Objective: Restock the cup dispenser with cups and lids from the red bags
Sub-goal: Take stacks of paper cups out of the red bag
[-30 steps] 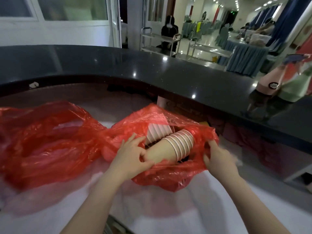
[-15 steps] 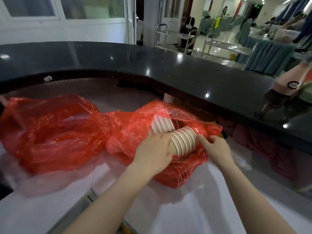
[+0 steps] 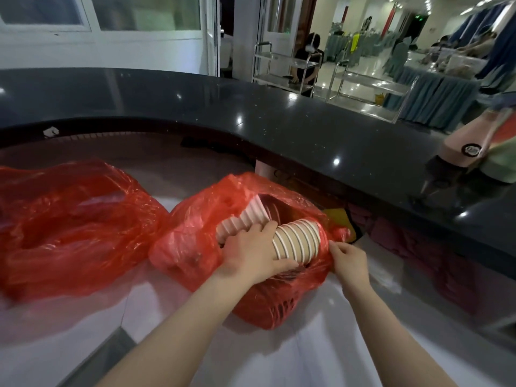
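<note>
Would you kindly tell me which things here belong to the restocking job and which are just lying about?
Job: open red bag, cup stack gripped by left hand, right hand pinching plastic, second red bag.
Lying about: black counter, metal carts, pink bottle.

Dim indoor light with a cool cast. Small white glints of ceiling lamps dot the glossy black counter. Beyond the counter the hall glows brighter. The counter bows from wide-angle distortion; right of it, edge shapes smear with blur.
</note>
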`<state>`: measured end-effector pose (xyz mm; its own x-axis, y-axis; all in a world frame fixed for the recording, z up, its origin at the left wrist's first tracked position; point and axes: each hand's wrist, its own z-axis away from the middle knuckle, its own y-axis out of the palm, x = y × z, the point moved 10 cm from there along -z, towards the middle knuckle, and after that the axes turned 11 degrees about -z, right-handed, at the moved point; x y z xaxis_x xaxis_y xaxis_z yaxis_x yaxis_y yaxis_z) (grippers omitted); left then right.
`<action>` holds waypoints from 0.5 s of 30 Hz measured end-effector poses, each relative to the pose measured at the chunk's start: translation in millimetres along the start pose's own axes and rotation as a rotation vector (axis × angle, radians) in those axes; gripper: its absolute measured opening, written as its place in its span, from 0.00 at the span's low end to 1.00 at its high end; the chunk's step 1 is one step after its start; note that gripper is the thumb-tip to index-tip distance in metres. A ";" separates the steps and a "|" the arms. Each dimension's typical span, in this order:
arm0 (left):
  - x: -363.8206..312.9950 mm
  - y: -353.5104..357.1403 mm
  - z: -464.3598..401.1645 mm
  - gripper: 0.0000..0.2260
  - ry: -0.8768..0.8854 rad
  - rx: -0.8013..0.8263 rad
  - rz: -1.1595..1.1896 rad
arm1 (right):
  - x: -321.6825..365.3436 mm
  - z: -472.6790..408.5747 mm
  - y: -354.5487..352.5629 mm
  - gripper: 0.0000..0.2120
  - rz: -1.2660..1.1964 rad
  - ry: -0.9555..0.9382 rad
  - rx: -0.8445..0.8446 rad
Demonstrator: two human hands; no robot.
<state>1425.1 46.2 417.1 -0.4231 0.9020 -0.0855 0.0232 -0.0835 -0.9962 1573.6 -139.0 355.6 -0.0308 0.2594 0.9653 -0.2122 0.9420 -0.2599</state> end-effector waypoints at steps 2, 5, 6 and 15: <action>-1.1 -5.0 4.4 0.39 0.025 -0.085 0.008 | -6.8 -2.5 6.2 0.18 0.076 0.009 0.030; -0.8 -7.0 9.5 0.37 0.050 -0.124 0.040 | -18.7 -0.4 7.7 0.19 0.305 0.008 0.031; 0.4 -5.2 10.8 0.38 0.048 -0.105 0.050 | -21.2 2.9 7.7 0.18 0.353 0.018 0.038; -0.9 -15.0 26.6 0.38 0.094 -0.152 0.115 | 79.0 37.8 5.6 0.16 0.131 -0.314 0.114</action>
<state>1401.0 35.3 432.5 -0.3236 0.9265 -0.1922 0.2060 -0.1292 -0.9700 1533.1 -121.3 431.3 -0.3598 0.2816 0.8895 -0.2933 0.8709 -0.3944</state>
